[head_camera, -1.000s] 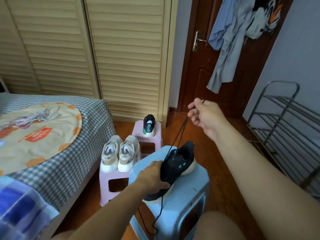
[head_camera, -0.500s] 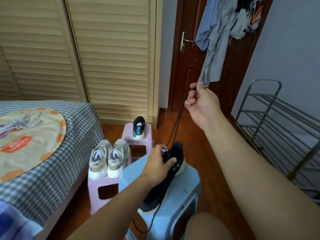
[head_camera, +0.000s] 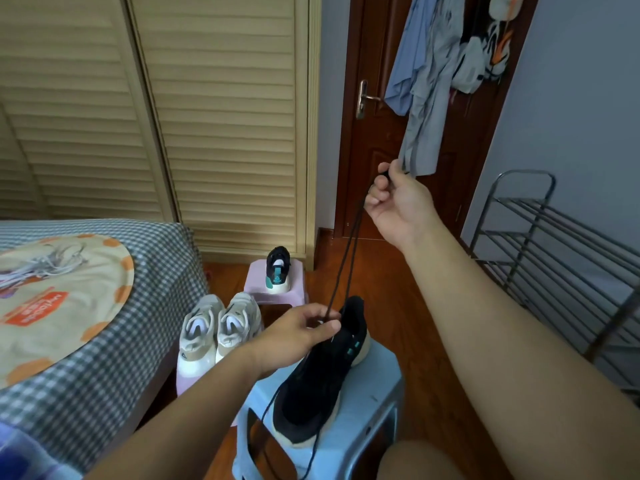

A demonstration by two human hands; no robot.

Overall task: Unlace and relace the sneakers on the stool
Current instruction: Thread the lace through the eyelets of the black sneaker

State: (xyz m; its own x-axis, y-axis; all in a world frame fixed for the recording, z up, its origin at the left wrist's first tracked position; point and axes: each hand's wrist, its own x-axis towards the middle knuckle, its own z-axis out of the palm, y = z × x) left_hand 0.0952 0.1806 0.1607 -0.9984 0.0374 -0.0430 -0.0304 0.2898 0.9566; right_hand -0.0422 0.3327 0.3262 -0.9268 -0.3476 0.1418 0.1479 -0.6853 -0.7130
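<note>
Sneaker (head_camera: 322,372), black knit with teal accents (logo unreadable), lies on pale blue plastic stool (head_camera: 374,393). My left hand (head_camera: 294,336) grips its tongue; my right hand (head_camera: 398,202) pinches thin black lace (head_camera: 341,268) taut above.

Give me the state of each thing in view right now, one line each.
Black sneaker: lying on the blue stool, steadied by the left hand.
Black lace: pulled up taut, pinched in the right hand.
Second black sneaker: upright on the far pink stool.
Beige sneakers: paired, unlaced.
Door: shut.
Metal rack: shelves bare.
</note>
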